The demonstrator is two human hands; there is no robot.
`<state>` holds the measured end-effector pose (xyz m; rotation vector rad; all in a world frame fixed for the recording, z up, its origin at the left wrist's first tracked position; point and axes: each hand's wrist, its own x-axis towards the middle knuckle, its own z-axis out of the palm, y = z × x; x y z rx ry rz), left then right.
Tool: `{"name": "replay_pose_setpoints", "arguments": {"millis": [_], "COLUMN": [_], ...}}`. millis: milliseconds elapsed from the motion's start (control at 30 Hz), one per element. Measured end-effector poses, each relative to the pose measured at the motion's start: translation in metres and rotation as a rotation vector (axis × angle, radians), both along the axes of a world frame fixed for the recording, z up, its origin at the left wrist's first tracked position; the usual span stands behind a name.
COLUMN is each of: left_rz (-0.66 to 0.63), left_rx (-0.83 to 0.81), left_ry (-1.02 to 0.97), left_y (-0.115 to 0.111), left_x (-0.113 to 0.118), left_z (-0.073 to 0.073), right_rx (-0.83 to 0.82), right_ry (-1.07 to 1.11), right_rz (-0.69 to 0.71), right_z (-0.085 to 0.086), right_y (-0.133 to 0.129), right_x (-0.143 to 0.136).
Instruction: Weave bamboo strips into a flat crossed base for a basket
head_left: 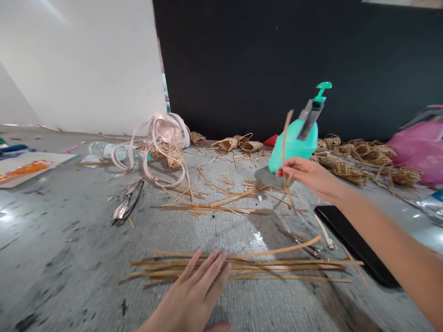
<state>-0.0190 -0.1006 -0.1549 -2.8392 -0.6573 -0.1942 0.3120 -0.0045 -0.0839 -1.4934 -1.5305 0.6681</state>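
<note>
Several long bamboo strips (277, 266) lie side by side across the grey floor in front of me. Flat on their left half rests my left hand (202, 279), fingers stretched out over them. My right hand (301, 173) is raised farther off at the right, its fingers pinching one thin bamboo strip (285, 138) that stands nearly upright. Behind that hand is a turquoise spray bottle (294, 145) with a pump handle. More loose strips (221, 210) and short cut scraps are scattered beyond the row.
A black phone (353, 244) lies under my right forearm, near some metal tools (306, 244). Eyeglasses (126, 205), a pale pink bag (173, 129) and a clear bottle (100, 148) are at the left. Woven bamboo baskets (363, 154) line the black wall, beside a pink bag (417, 150).
</note>
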Motion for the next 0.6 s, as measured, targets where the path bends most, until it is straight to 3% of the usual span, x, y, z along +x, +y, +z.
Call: {"name": "replay_pose_setpoints", "arguments": {"millis": [167,367,600], "left_rz": [-0.002,0.011,0.024], "left_rx": [-0.081,-0.124,-0.228], "left_ry": [-0.004,0.031,0.053], "left_y": [0.000,0.000,-0.001], "left_x": [0.001,0.000,0.002], "left_z": [0.000,-0.001,0.001], "right_rx": [0.070,0.279,0.331], "right_ry": [0.206,0.207,0.156], "right_rz": [-0.006,-0.108,-0.091], "right_z": [0.010,0.023,0.015], "right_y": [0.008,0.009,0.018], "right_x": [-0.002,-0.005,-0.021]}}
